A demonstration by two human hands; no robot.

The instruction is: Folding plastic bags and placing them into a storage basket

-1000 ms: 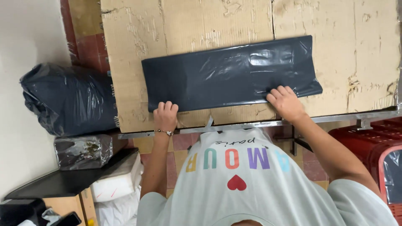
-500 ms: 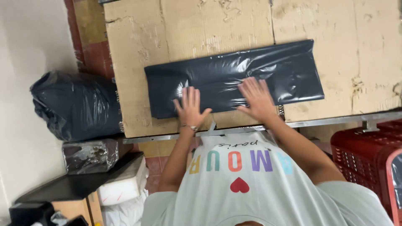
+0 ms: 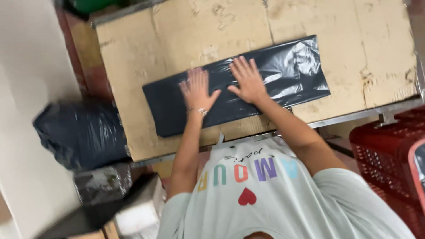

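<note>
Though blur softens the dark bags at the left, the long, flat, dark-grey plastic package [image 3: 237, 86] lies plainly on the cardboard-topped table [image 3: 376, 66], under the left hand [image 3: 196, 90] and right hand [image 3: 246, 80], both pressed flat, fingers spread, grasping nothing.

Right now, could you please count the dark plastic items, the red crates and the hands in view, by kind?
Flat dark grey plastic mailer bag on the cardboard-covered table: 1
Stuffed dark plastic sack on the floor beside the table: 1
Red perforated plastic crate: 1
Bare hands pressing flat on the mailer, left hand and right hand: 2
Total: 5
</note>
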